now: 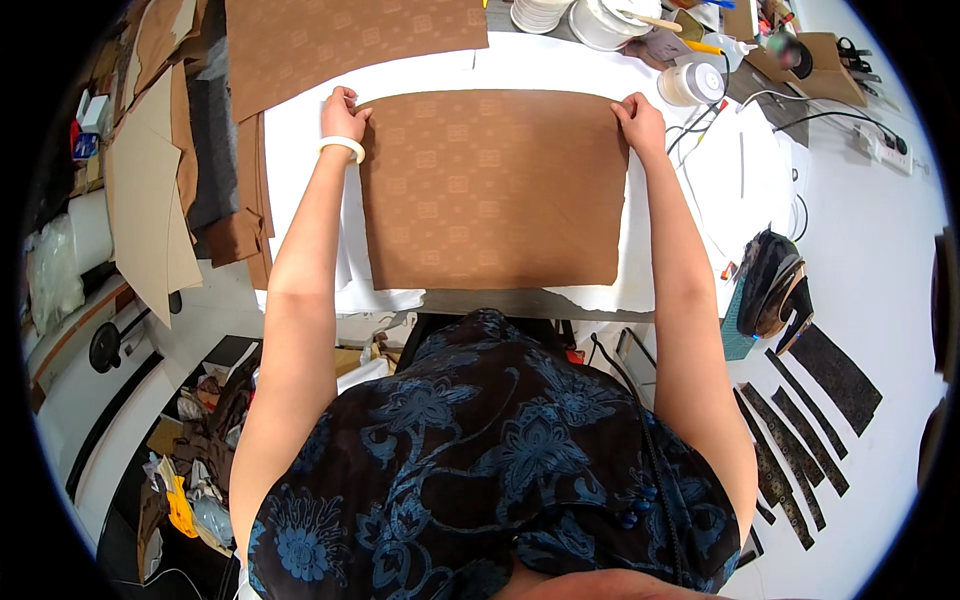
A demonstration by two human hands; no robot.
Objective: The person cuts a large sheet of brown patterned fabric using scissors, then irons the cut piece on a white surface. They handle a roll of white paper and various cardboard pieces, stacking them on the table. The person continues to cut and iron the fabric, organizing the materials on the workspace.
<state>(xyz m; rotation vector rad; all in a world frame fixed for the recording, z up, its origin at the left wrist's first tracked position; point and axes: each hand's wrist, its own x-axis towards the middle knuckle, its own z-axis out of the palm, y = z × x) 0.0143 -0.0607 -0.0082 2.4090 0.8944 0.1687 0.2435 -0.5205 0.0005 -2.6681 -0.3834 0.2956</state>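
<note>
Hands [340, 112] [638, 118] pinning brown fabric [490, 190] corners.

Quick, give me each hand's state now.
Left hand: closed, pinching the far left corner of the brown patterned fabric panel.
Right hand: closed, pinching its far right corner.

brown fabric pieces [490, 185] – 2 | iron [770, 285] – 1 | dark strips [800, 420] – about 6

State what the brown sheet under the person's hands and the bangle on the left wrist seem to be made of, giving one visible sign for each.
The brown sheet looks like woven fabric with a matt finish: a faint repeating square pattern shows in the surface, and it lies limp and flat under the left hand and right hand. The bangle looks like smooth, pale stone or plastic, rigid and slightly glossy; which of them cannot be told.
</note>
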